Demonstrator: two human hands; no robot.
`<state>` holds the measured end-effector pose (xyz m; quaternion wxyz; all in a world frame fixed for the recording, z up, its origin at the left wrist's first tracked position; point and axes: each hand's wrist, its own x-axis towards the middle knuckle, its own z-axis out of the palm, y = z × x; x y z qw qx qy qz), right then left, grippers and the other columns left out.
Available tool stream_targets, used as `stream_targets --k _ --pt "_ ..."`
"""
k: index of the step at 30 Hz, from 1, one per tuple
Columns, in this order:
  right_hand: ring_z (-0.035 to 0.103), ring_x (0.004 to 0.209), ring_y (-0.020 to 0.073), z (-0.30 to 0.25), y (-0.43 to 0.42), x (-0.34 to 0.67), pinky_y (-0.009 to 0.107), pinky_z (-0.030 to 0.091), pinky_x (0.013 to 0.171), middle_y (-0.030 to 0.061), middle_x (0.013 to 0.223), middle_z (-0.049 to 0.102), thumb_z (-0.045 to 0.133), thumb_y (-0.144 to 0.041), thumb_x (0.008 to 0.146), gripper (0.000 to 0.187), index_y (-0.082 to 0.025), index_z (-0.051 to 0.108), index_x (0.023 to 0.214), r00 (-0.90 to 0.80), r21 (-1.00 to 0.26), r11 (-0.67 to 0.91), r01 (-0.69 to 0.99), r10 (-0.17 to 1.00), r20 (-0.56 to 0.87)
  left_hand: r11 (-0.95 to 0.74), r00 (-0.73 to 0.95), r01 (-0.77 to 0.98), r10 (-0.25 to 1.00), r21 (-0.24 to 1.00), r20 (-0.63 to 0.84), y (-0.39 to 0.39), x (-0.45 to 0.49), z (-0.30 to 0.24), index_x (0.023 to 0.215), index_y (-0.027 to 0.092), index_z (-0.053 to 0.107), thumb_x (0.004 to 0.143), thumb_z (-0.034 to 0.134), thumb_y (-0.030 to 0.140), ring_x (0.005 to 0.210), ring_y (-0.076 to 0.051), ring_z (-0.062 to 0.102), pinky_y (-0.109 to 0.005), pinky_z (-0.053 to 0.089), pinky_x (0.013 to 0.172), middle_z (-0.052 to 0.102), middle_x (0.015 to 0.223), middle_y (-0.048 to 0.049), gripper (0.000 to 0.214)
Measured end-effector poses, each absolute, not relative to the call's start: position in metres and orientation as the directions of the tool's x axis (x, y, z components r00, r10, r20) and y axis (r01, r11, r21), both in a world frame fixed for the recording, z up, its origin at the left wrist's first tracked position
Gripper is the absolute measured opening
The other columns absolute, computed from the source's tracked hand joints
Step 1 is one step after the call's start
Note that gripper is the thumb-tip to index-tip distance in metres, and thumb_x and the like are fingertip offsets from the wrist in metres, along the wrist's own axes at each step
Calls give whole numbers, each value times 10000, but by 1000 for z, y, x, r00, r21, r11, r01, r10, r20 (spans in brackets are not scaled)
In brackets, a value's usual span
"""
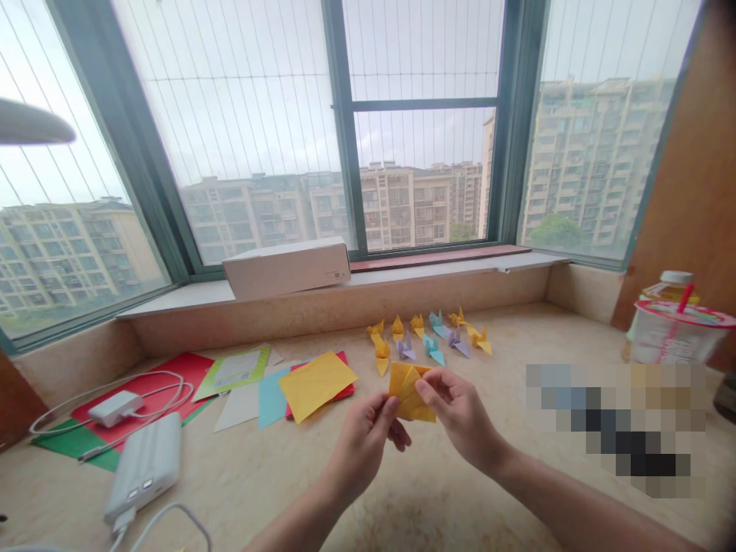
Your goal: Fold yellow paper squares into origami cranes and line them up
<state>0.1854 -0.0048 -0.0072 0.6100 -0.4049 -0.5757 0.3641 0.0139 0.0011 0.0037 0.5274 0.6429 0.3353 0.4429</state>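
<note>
Both my hands hold a partly folded piece of orange-yellow paper [409, 392] above the stone desk [506, 491]. My left hand [368, 437] pinches its lower left edge with thumb and fingers. On the other side, my right hand [454, 410] pinches the upper right part. Just behind the paper, several finished paper cranes [428, 336] in yellow, teal and purple lie in rows on the desk.
A stack of coloured paper sheets [310, 383] lies to the left, with red and green sheets further left. A white power bank [143, 468], a white charger [115, 408] and cables sit at the left. A white box [287, 268] rests on the sill. A lidded cup with straw [675, 333] stands at the right.
</note>
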Motion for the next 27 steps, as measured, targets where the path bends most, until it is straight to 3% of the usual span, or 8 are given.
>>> stream_targets --k 13,17,21,27 --pt "648 735 185 -2 -7 186 291 526 676 41 802 693 695 -531 834 356 -178 654 857 135 -912 408 -48 907 399 -198 475 -69 855 978 206 -10 15 17 882 132 614 918 578 498 540 -149 636 -249 498 512 656 639 -27 370" --pt "685 818 200 -3 -5 185 302 556 715 54 900 717 717 -506 824 355 -197 631 976 163 -903 417 -109 903 397 -216 463 -27 863 976 203 -10 16 16 883 128 624 918 580 490 525 -145 628 -242 487 518 670 614 -31 366" --pt "709 802 212 -5 -4 185 314 578 652 49 909 720 696 -475 850 396 -226 535 1113 119 -895 407 -183 913 391 -232 441 9 874 973 204 -10 15 12 882 109 652 923 577 476 544 -149 635 -245 492 544 683 610 -48 377" --pt "732 800 213 -4 -9 184 329 567 700 44 905 751 701 -421 851 481 -238 474 1232 67 -902 411 -129 911 406 -163 499 -48 851 985 165 -7 14 5 854 102 672 878 630 526 557 -145 657 -241 495 516 739 794 -106 427"
